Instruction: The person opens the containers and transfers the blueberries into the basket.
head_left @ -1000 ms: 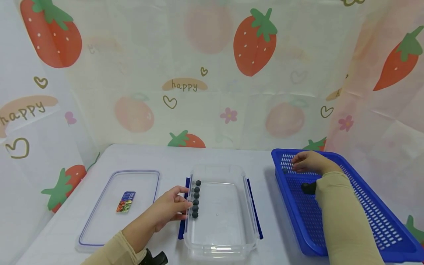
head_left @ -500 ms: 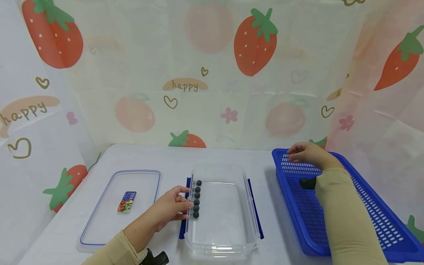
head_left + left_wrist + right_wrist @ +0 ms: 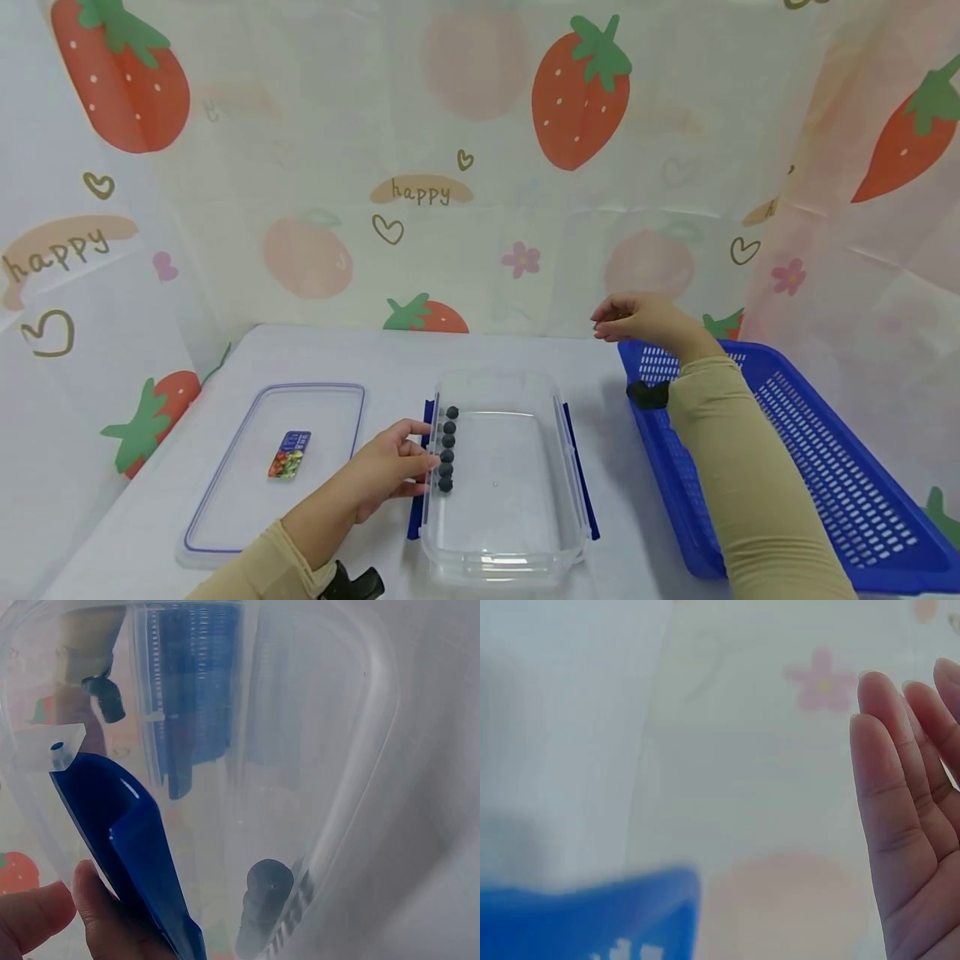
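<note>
A clear plastic box (image 3: pixel 510 492) with blue side latches stands in the middle of the table. Along its left wall runs a row of several small dark grey balls (image 3: pixel 447 455), blueberry-like; the left wrist view shows the balls (image 3: pixel 266 892) through the clear plastic. My left hand (image 3: pixel 382 473) grips that wall, thumb at the rim, fingers outside by the blue latch (image 3: pixel 150 847). My right hand (image 3: pixel 645 321) is raised over the blue basket's (image 3: pixel 847 437) far left corner, pinching a tiny dark ball, mostly hidden by its fingertips. Its extended fingers (image 3: pixel 889 787) show in the right wrist view.
Left of the box lies a clear lid (image 3: pixel 315 521) with a blue-edged rim, bearing a small fruit-printed card (image 3: pixel 289 454). The basket takes up the table's right side. A strawberry-printed curtain (image 3: pixel 480 250) hangs behind the table.
My right hand has risen out of the basket and moved left past its corner. The dark spot by its fingertips in the basket no longer shows there. My left hand stays on the box.
</note>
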`<action>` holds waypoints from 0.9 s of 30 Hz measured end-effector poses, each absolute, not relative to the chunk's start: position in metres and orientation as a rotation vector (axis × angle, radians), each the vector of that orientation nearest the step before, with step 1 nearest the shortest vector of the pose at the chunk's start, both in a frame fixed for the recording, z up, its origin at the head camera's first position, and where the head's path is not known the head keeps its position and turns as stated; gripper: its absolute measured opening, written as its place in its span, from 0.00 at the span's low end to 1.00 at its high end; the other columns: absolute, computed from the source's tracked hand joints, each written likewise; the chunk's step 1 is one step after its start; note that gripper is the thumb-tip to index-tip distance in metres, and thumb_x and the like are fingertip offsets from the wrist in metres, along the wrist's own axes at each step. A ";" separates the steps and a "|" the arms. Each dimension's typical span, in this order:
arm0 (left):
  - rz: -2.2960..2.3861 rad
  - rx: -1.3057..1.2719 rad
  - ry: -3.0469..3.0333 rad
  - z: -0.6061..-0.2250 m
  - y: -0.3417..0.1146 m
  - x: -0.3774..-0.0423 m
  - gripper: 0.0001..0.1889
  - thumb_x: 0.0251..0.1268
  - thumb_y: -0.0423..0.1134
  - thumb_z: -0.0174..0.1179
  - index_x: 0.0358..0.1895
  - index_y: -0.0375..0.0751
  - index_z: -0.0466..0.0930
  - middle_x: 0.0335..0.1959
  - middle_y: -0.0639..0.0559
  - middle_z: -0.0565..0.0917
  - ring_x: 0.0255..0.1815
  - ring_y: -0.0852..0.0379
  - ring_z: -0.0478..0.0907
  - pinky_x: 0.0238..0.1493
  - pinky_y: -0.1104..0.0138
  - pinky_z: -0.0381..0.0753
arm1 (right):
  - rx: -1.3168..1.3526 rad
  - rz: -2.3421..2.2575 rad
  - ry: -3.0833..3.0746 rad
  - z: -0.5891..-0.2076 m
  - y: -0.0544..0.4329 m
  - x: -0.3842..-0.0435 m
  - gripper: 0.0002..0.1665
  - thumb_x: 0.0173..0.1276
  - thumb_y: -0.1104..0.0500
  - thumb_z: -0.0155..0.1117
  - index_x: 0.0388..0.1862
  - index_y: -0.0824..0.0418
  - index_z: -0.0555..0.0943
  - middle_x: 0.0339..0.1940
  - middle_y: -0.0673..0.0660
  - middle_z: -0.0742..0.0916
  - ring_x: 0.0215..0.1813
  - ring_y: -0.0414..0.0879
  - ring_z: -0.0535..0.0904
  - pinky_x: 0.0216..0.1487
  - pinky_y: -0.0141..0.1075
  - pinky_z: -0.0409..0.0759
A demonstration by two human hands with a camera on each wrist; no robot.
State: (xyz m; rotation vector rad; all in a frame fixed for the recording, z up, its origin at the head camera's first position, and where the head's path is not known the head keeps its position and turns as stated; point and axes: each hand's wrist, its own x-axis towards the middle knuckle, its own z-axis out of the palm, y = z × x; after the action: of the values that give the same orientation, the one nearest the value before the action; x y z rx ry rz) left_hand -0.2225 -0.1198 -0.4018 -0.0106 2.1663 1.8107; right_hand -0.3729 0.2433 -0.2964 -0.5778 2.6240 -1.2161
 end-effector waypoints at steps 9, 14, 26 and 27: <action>1.803 0.000 2.169 -0.404 -0.120 -0.224 0.27 0.59 0.36 0.61 0.61 0.41 0.63 0.35 0.43 0.78 0.33 0.53 0.76 0.36 0.64 0.82 | -0.667 -1.156 2.593 -0.289 0.194 -0.370 0.15 0.60 0.56 0.65 0.45 0.61 0.77 0.41 0.59 0.82 0.44 0.47 0.81 0.50 0.39 0.78; 1.804 0.012 2.169 -0.405 -0.120 -0.224 0.26 0.60 0.35 0.59 0.61 0.41 0.63 0.35 0.43 0.78 0.33 0.53 0.76 0.36 0.64 0.82 | -0.721 -1.202 2.517 -0.298 0.167 -0.375 0.12 0.60 0.61 0.64 0.43 0.63 0.78 0.40 0.62 0.83 0.41 0.47 0.81 0.48 0.38 0.79; 1.810 0.023 2.171 -0.403 -0.121 -0.223 0.27 0.58 0.37 0.61 0.61 0.41 0.62 0.34 0.43 0.78 0.32 0.53 0.76 0.36 0.64 0.82 | -0.798 -1.221 2.434 -0.317 0.098 -0.375 0.09 0.61 0.62 0.63 0.40 0.61 0.79 0.38 0.60 0.83 0.40 0.49 0.81 0.46 0.37 0.80; 1.811 0.023 2.170 -0.402 -0.121 -0.222 0.28 0.58 0.38 0.61 0.61 0.40 0.63 0.34 0.43 0.78 0.32 0.53 0.76 0.36 0.64 0.82 | -0.800 -1.240 2.419 -0.320 0.094 -0.375 0.09 0.61 0.62 0.63 0.40 0.62 0.79 0.39 0.61 0.83 0.40 0.49 0.81 0.46 0.37 0.80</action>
State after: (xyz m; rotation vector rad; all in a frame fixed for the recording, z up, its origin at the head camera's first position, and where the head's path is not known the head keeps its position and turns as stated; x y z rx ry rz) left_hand -0.2225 -0.1208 -0.4023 0.0228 2.1697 1.8108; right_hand -0.3755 0.0941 -0.3195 -0.7999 2.4195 -1.2404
